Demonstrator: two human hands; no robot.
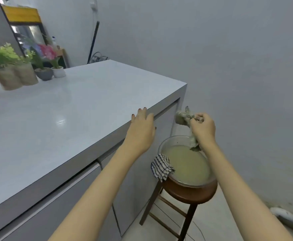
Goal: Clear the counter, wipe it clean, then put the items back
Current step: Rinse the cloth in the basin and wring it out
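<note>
One rag (183, 116) is pinched in the curled fingers (200, 118) of the right hand (203, 126). It hangs lengthwise, roughly vertical, its lower end touching the murky water in one bowl (163, 145) on one stool (189, 193). One checked cloth (161, 166) drapes over the bowl's rim. The left hand (141, 129) rests on the counter (64, 119) edge, fingers straight and slightly spread. Five potted plants (26, 73) stand at the counter's far left.

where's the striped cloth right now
In the head view, lower right of centre, the striped cloth is draped over the near left rim of the water bowl on the wooden stool, beside the counter.
</note>
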